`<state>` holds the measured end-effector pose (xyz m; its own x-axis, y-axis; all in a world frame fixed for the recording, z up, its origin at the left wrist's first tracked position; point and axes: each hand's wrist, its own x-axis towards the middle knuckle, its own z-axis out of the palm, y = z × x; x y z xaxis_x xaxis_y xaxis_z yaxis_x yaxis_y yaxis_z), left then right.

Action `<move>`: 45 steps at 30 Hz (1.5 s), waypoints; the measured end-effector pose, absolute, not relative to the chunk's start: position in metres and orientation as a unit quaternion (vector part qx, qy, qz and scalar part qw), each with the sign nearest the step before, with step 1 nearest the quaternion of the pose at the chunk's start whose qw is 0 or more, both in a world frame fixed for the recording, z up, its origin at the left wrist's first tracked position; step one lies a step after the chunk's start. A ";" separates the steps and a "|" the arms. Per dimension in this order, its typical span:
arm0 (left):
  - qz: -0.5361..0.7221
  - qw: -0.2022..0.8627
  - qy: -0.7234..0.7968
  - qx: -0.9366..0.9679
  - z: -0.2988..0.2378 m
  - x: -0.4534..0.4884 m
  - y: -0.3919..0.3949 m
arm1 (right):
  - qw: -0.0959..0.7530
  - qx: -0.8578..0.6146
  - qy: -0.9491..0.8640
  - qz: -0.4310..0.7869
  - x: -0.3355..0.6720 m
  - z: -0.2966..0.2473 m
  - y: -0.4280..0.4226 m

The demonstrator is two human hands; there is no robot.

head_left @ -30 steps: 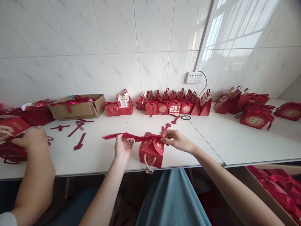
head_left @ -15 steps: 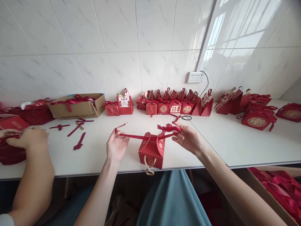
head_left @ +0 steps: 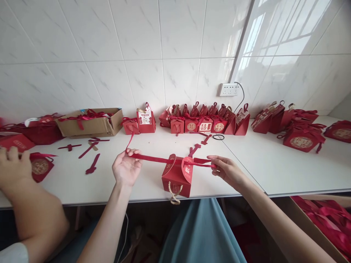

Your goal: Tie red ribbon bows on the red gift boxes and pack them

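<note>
A small red gift box (head_left: 177,180) stands near the table's front edge, its curved top flaps partly raised and a gold cord handle (head_left: 174,193) hanging at the front. A red ribbon (head_left: 153,158) runs through the flaps and stretches out to both sides. My left hand (head_left: 127,168) pinches the ribbon's left part, with a loose end sticking up above the fingers. On the other side, my right hand (head_left: 223,168) is closed on the right part, where two strands come out of the box. Dark red ribbon pieces (head_left: 194,149) lie just behind the box.
Finished-looking red boxes (head_left: 204,126) line the wall, with more at the right (head_left: 301,138). A cardboard carton (head_left: 90,126) of ribbons stands back left; loose ribbon pieces (head_left: 93,163) lie before it. Another person's hand (head_left: 16,168) works at the far left. A ribbon-filled carton (head_left: 307,215) sits below right.
My left hand has moved left and slightly down, drawing the ribbon out. My right hand has shifted slightly right and pinches both strands. The other person's hand has moved left, uncovering a red box.
</note>
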<state>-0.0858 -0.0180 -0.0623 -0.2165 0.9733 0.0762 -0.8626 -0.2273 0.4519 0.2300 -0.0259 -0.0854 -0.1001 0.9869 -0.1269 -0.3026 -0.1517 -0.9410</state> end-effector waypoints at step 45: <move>0.662 0.554 0.154 0.481 0.023 -0.017 0.002 | 0.667 -0.155 -0.487 0.543 0.174 0.035 0.008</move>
<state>-0.0173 0.0018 0.0227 0.0766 0.8817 0.4655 -0.5852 -0.3382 0.7370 0.1745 0.0077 0.0355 -0.0628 0.8744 0.4811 -0.5734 0.3630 -0.7345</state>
